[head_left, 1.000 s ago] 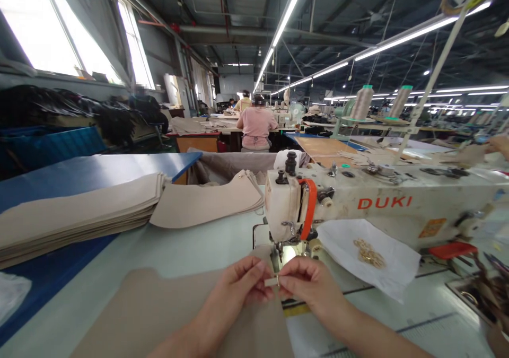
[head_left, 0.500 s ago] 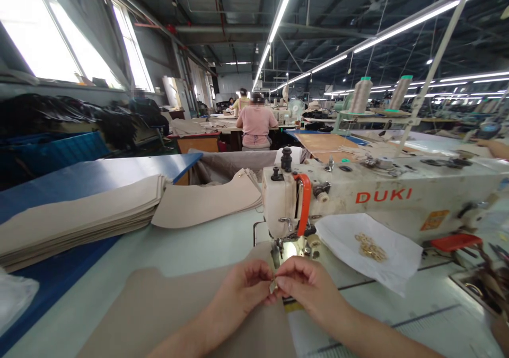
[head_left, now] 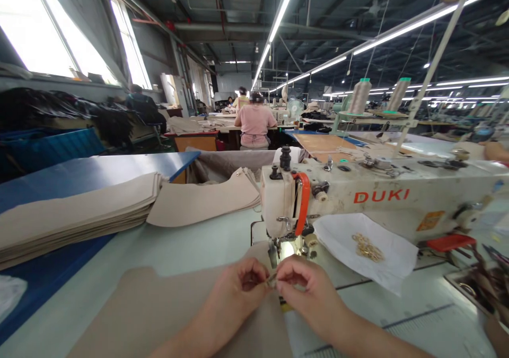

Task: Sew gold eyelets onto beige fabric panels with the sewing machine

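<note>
**Both Hands Pinched on a Small Tab Before the Needle**

Both hands are closed in a fingertip pinch. The left hand (head_left: 238,286) and the right hand (head_left: 306,289) meet thumb to forefinger on one small beige tab (head_left: 272,279). The tab is held between them just above the beige panel (head_left: 159,310), which lies flat on the near table. It sits directly in front of the presser foot (head_left: 274,249). Whether a ring sits on the tab is too small to tell.

Handling (judged): the tab looks light, thin and soft. It should fold or twist readily and could slip from a loose pinch. It is best held at its two short ends, one per hand, with the middle left free. The panel beneath looks limp and would likely slide on the smooth table top.

Surroundings: the sewing machine (head_left: 382,196), marked DUKI, spans the right half of the table, with its head just beyond the fingers. To the right of the head, a white sheet (head_left: 342,233) carries a small heap of gold rings (head_left: 368,249), near the right hand. At far left lie two stacks of beige panels (head_left: 79,215), partly on a blue table (head_left: 99,167). Thread cones (head_left: 360,95) stand at far right. A person in a pink top (head_left: 254,124) sits well beyond, back turned.

Obstructions: the presser foot stands closest to the fingertips, and the orange guard (head_left: 304,204) hangs above it.
</note>
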A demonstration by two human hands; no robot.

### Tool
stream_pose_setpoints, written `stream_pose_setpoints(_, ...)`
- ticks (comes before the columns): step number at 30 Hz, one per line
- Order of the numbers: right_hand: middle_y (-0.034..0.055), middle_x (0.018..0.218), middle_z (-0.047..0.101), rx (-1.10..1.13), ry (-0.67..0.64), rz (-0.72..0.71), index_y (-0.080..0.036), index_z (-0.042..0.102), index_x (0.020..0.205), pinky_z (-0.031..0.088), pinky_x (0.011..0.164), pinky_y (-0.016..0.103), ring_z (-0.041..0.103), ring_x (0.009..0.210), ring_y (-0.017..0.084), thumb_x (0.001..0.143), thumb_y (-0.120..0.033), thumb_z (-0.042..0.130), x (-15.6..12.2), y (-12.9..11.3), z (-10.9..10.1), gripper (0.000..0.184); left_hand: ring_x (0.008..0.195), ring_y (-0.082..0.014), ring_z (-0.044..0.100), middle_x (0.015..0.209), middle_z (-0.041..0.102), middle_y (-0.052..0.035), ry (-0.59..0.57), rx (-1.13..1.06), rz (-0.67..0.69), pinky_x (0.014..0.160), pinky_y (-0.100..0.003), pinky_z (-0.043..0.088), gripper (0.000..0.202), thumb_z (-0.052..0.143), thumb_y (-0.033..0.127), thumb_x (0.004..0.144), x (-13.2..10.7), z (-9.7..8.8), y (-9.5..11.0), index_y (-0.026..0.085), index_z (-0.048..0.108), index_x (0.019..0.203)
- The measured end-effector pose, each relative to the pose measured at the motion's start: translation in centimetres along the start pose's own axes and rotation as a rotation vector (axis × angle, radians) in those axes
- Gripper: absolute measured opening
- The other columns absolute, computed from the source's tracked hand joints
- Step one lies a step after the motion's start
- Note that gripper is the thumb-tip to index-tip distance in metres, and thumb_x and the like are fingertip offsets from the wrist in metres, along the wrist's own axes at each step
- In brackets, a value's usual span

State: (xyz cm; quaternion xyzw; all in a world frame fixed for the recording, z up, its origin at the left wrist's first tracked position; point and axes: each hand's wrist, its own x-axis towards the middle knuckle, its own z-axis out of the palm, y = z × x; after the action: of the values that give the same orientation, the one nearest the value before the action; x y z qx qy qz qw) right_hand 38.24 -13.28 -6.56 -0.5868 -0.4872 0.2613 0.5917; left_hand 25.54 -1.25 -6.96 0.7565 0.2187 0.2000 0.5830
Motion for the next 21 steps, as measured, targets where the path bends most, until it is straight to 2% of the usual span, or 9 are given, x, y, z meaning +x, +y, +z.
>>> stream_pose_setpoints(8, -0.0012, 0.060, 0.057, 0.170, 0.123, 0.110, -0.019, 0.056, 0.060, 0.044, 0.057, 0.024, 0.052, 0.057, 0.013, 0.064, -0.018, 0.059, 0.2, 0.9, 0.8, 0.005, 0.057, -0.0116, 0.054, 0.061, 0.063, 0.0013, 0.029, -0.211, -0.065, 0.057, -0.022, 0.043, 0.014, 0.070, 0.019, 0.057, 0.3, 0.4, 0.3, 0.017, 0.056, 0.057)
stream_pose_setpoints(13, -0.0008, 0.058, 0.057, 0.174, 0.157, 0.138, -0.020, 0.057, 0.059, 0.045, 0.055, 0.024, 0.051, 0.055, 0.013, 0.063, -0.019, 0.060, 0.4, 1.5, 0.8, 0.005, 0.058, -0.0118, 0.057, 0.059, 0.063, 0.0022, 0.021, -0.321, -0.131, 0.059, -0.023, 0.045, 0.021, 0.077, 0.022, 0.052, 0.5, 0.6, 0.8, 0.016, 0.059, 0.061)
stream_pose_setpoints(17, -0.0013, 0.059, 0.058, 0.203, 0.146, 0.136, -0.019, 0.056, 0.058, 0.045, 0.056, 0.024, 0.052, 0.055, 0.013, 0.061, -0.018, 0.064, 0.3, 1.4, 0.9, 0.009, 0.058, -0.0119, 0.058, 0.060, 0.063, 0.0028, 0.045, -0.252, -0.050, 0.058, -0.022, 0.046, 0.017, 0.074, 0.022, 0.062, 0.2, 1.0, 0.7, 0.017, 0.058, 0.067)
stream_pose_setpoints(21, -0.0011, 0.060, 0.063, 0.280, 0.104, 0.171, -0.019, 0.059, 0.065, 0.047, 0.057, 0.023, 0.058, 0.056, 0.013, 0.065, -0.020, 0.068, 0.2, 1.1, 0.8, 0.009, 0.059, -0.0125, 0.058, 0.062, 0.061, 0.0024, 0.106, -0.085, 0.060, 0.058, -0.022, 0.046, 0.009, 0.065, 0.017, 0.069, -0.2, 1.0, 0.3, 0.019, 0.056, 0.068)
